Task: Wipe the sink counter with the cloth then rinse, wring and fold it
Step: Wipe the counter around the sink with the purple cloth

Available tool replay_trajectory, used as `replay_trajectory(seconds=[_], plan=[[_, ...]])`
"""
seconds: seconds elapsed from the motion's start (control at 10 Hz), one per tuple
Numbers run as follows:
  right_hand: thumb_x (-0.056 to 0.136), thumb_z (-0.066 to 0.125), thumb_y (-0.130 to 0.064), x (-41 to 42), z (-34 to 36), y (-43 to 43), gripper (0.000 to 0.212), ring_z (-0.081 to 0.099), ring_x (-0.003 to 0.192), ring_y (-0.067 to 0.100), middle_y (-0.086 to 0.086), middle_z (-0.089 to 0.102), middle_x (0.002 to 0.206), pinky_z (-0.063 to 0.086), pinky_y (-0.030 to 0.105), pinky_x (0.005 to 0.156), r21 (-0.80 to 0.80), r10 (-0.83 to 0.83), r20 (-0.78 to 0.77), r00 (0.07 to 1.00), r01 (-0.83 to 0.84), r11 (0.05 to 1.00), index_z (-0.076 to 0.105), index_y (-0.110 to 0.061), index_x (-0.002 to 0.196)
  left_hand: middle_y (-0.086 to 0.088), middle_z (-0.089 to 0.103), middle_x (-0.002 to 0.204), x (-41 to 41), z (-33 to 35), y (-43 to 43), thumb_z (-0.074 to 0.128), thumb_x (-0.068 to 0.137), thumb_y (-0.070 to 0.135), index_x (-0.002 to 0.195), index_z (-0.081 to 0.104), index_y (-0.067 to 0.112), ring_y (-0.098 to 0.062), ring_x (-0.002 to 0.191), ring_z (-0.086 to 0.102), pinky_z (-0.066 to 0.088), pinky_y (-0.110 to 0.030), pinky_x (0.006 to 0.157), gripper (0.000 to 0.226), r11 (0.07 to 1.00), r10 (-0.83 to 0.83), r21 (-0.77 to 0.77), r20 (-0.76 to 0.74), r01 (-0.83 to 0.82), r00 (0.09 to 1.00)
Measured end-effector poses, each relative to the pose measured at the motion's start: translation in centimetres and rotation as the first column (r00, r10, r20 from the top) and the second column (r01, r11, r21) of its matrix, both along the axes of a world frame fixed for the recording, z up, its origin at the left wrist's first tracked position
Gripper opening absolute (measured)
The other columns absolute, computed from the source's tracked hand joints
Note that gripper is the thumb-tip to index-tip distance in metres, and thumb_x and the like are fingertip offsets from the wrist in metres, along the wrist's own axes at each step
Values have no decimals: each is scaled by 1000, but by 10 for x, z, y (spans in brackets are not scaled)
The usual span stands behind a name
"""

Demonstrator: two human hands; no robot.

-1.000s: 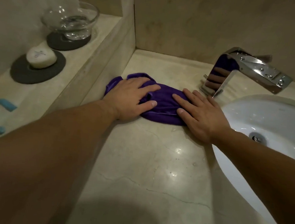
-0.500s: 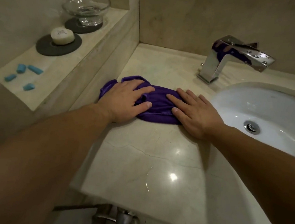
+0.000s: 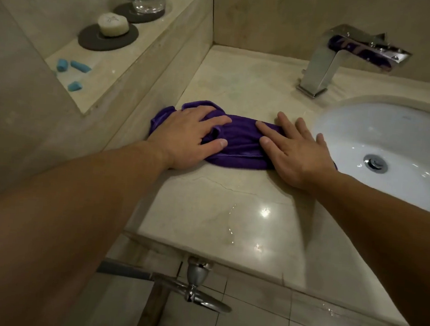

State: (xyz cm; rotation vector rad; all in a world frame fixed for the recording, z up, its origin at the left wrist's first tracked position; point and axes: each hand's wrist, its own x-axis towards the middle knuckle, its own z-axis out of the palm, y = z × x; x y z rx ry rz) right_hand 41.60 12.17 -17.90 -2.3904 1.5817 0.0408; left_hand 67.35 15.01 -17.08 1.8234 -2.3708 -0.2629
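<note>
Both hands lie flat with straight, spread fingers and press down; neither one grips anything. My left hand [image 3: 187,134] covers the left end of the cloth [image 3: 241,141], and my right hand [image 3: 295,154] covers the right end.

The cloth is bunched into a rumpled band across the counter [image 3: 232,190], about midway between the back wall and the front edge. Its left end sits near the foot of the side ledge [image 3: 129,59], and its right end reaches the rim of the sink [image 3: 368,119].

Handling, by my judgement: soft, light, limp and probably damp. It should slide easily on the polished stone and crumple under uneven pressure. Keep my palms flat while wiping. To lift it for rinsing, gather the exposed middle folds between my hands.

Change from half a second ago: hands and cloth have come toward the front edge and stand farther from the tap [image 3: 318,68]. My hand posture is unchanged. Wet streaks [image 3: 229,224] show near the front edge.
</note>
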Motion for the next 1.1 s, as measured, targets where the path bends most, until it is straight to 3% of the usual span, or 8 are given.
replay_trajectory(seconds=[0.2,0.3,0.4,0.5,1.1], plan=[[98,14,-68,5,-3,24,68,-5,156,32,-4,-6,170,7,67,120,-44,-93,-18,996,92,995,-12,-44,156,4,30,160,1,1,12,43,98,58,151,32,42,-18,146,27,21,-42,119,57,1000,-28,-3,-6,28,1000],[92,20,-77,10,-5,39,80,-2,155,37,0,-5,170,10,69,118,-78,-212,12,977,213,974,-10,-41,157,4,35,158,5,-3,18,44,98,58,150,36,41,-18,144,31,23,-44,119,55,997,-47,-54,-17,46,999],[85,16,-84,14,-8,50,80,4,153,40,1,3,169,12,72,115,-104,-276,-20,961,273,956,4,-47,155,3,38,156,8,-6,27,43,97,58,149,38,39,-18,143,32,23,-46,119,56,994,-72,-82,-20,70,997],[83,9,-84,14,-9,61,78,12,151,39,1,15,164,15,72,113,-106,-263,-65,963,255,961,11,-48,152,3,36,157,9,-6,36,38,93,63,149,37,41,-19,143,33,23,-45,119,60,994,-75,-75,-20,73,997],[92,9,-77,18,-7,131,75,5,155,29,-2,6,170,8,59,122,-115,-259,-83,962,249,962,4,-43,158,2,32,160,8,-6,98,39,97,63,150,32,44,-22,144,32,26,-47,118,57,996,-59,-70,14,60,998]])
